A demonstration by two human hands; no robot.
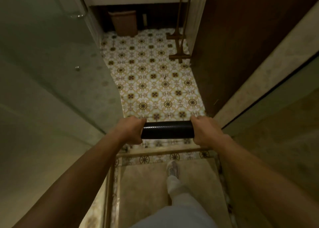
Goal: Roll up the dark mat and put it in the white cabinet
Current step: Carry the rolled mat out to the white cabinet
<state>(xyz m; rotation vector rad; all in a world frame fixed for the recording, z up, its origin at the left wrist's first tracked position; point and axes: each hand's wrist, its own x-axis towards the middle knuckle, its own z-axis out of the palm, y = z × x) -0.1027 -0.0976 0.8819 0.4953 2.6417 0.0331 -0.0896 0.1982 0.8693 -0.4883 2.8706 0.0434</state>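
Mat (pixel 167 129): dark, textured, rolled into a tight cylinder. Long axis horizontal, running left to right across the view, ends pointing to either side wall. Held in the air in front of the person, above the floor (pixel 151 83), over the edge of the patterned tiles.

Left hand (pixel 132 130): closed around the left end of the roll, fingers wrapped over the top.

Right hand (pixel 203 130): closed around the right end, same grip. Both arms extended forward.

Floor: cream and yellow tiles with dark floral medallions, narrow passage.

Threshold (pixel 164 150): pale stone strip, just below the roll.

Shoe (pixel 172 169): light, on plain beige floor behind the threshold.

Bin (pixel 123 21): brown, at the far end of the passage.

Door (pixel 241 46): dark wood, right side.
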